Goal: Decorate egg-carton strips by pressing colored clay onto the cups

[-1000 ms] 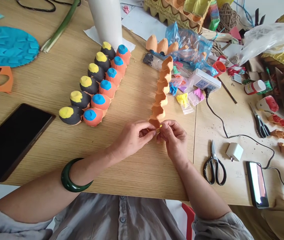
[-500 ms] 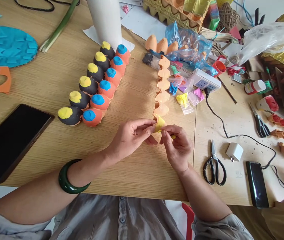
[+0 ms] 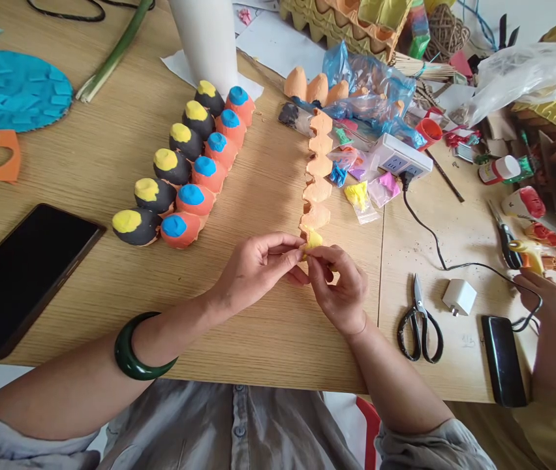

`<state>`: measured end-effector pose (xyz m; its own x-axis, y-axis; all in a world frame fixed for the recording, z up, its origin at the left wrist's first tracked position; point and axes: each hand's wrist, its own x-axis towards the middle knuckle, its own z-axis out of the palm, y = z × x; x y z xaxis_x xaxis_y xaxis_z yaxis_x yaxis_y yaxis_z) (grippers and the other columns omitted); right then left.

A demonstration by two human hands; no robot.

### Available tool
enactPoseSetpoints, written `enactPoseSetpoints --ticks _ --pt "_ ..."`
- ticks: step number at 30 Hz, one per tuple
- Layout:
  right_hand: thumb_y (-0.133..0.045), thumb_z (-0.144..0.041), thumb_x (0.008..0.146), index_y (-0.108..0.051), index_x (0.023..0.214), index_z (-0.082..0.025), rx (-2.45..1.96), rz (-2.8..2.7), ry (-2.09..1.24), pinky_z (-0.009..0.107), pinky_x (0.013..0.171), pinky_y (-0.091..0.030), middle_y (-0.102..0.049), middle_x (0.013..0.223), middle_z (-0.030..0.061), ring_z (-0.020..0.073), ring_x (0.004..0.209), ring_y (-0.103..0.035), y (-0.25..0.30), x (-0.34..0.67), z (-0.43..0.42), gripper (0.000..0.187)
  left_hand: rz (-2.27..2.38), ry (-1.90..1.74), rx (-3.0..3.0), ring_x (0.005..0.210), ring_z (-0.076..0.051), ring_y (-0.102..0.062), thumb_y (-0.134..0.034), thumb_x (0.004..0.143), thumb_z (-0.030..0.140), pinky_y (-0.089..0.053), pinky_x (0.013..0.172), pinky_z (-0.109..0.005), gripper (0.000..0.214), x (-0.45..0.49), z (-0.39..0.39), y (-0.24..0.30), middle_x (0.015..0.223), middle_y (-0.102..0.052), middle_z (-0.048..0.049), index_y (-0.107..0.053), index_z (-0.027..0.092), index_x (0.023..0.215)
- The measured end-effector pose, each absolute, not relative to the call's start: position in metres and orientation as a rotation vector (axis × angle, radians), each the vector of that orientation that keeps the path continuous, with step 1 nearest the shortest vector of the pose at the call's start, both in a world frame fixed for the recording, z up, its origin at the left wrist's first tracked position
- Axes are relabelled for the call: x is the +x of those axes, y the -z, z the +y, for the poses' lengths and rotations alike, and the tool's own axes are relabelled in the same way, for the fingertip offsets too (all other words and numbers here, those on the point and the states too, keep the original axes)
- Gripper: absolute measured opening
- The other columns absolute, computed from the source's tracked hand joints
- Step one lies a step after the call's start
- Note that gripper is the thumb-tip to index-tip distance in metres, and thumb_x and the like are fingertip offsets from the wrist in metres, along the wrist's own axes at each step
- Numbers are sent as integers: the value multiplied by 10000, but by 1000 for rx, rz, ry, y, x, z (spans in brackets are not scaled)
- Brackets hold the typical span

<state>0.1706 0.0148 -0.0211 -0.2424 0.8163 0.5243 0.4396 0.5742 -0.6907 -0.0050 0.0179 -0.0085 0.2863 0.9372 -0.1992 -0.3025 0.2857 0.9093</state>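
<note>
A long wavy orange egg-carton strip (image 3: 318, 171) lies on the wooden table (image 3: 278, 326), running away from me. At its near end sits a small lump of yellow clay (image 3: 313, 239). My left hand (image 3: 258, 267) pinches that near end of the strip. My right hand (image 3: 339, 290) presses the yellow clay with thumb and fingertips. Left of the strip stands a double row of painted egg-carton bumps (image 3: 185, 166), black with yellow caps and orange with blue caps.
A black tablet (image 3: 18, 274) lies at the left. Black scissors (image 3: 419, 320), a white charger (image 3: 459, 297) and a phone (image 3: 503, 359) lie at the right. Another person's hand (image 3: 552, 313) reaches in there holding a glue gun (image 3: 525, 251). Clay bags and a power strip (image 3: 400, 156) lie behind.
The strip turned from standing on edge to lying flat. Yellow clay now shows at its near end, and my right hand moved onto it. Another person's hand came in at the right.
</note>
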Motion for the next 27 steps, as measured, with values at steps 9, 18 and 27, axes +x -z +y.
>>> enactPoseSetpoints --ticks 9,18,27 --pt "-625 -84 1005 -643 1087 -236 -988 -1980 -414 230 524 -451 -669 789 -17 90 613 -573 23 171 18 174 955 -1014 981 878 -217 -822 -733 920 340 -696 835 -313 270 -5 16 15 993 -836 -95 -746 103 1050" --pt "-626 -99 1006 -641 1084 -240 -1037 -1953 -488 232 532 -466 -691 805 -15 89 601 -560 26 172 17 162 993 -969 1124 1009 -219 -799 -721 907 299 -660 921 -297 294 -8 16 17 1122 -818 -113 -752 112 1133" --pt "-630 -114 1001 -649 1088 -241 -1059 -1906 -554 222 518 -470 -743 867 -6 86 600 -592 29 172 17 156 1014 -965 1126 978 -217 -795 -719 905 323 -661 909 -313 251 -6 18 22 1053 -823 -90 -765 134 1064"
